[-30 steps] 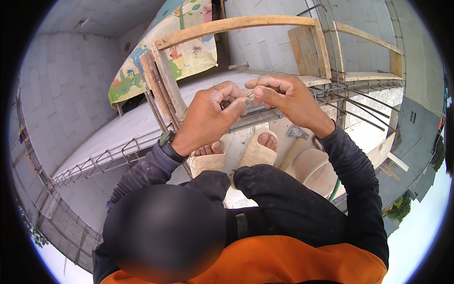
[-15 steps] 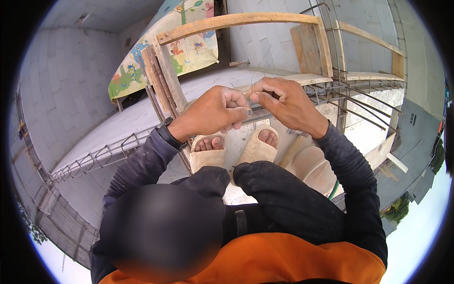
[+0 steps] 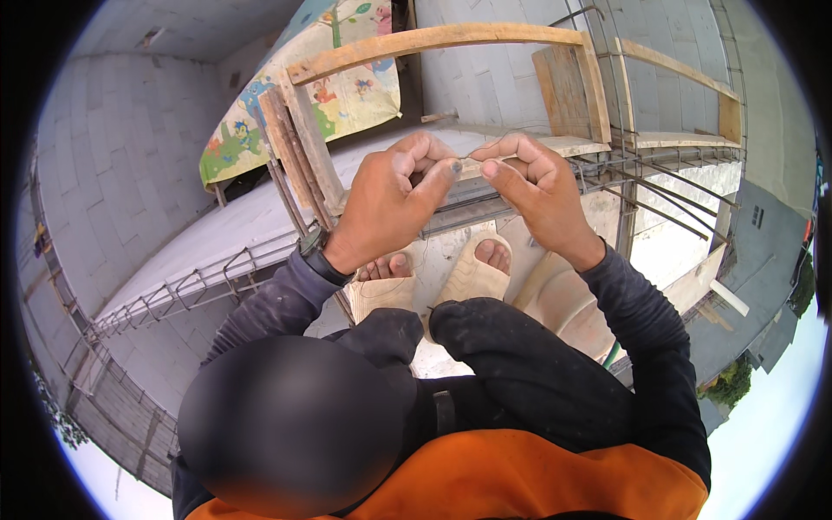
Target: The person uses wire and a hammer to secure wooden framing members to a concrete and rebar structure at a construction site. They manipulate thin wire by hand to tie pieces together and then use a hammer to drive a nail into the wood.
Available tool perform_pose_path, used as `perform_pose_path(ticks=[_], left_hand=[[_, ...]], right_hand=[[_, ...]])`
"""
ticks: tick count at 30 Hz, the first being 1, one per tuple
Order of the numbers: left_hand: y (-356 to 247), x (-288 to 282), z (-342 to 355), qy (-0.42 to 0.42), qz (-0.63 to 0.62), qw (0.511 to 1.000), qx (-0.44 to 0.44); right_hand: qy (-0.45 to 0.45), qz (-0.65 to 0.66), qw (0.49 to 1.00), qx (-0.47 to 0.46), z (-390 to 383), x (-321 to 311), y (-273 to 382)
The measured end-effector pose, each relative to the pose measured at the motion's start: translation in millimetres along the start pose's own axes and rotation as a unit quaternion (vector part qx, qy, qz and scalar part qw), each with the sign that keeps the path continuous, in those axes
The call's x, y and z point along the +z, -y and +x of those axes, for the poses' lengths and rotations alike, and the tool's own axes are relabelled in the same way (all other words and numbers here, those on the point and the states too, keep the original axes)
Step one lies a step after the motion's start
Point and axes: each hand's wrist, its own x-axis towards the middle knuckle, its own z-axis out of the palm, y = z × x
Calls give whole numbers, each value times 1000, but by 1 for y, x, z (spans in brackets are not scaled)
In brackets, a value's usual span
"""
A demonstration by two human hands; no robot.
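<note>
In front of me, above the steel reinforcing bars (image 3: 475, 211), both hands are raised close together. My left hand (image 3: 390, 195) is closed, its thumb and forefinger pinching one end of a thin wire (image 3: 466, 158). The other end is pinched between the thumb and curled forefinger of my right hand (image 3: 542, 195). Only a short piece of the wire shows in the gap between my fingertips; the rest is hidden or too fine to make out. My sandalled feet (image 3: 472, 270) are below the hands, just this side of the bars.
A wooden frame (image 3: 433, 36) stands beyond the bars, with upright timbers (image 3: 286, 147) at its left. A printed cloth (image 3: 230, 139) hangs behind. To the left runs a rebar cage (image 3: 195, 284); bare rods (image 3: 672, 204) jut out at right. A dusty tub (image 3: 568, 303) sits by my right foot.
Both hands have moved a little farther away from me and turned, thumbs now facing each other. The loose wire ends that stood up beside the right hand no longer show.
</note>
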Motion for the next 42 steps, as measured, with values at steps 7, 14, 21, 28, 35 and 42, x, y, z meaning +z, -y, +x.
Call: perform_pose_path(ticks=[7,14,21,28,35,42], left_hand=[[-15,-18,4,168,-156,965,-126],[-12,-34,10,319,-312,866,-225],[-16,-21,3,213,18,974,-75],[-19,-13,0,82,224,971,34],[-8,-17,0,86,166,982,12],[-11,-29,8,260,-199,927,-181]], right_hand=[[13,-210,941,-266,9,-15,-12],[69,-290,924,-238,9,-14,11],[230,-140,955,120,31,-36,27],[7,-469,831,-299,21,-20,41],[107,-321,940,-52,6,-13,40],[89,-243,946,-197,6,-19,8]])
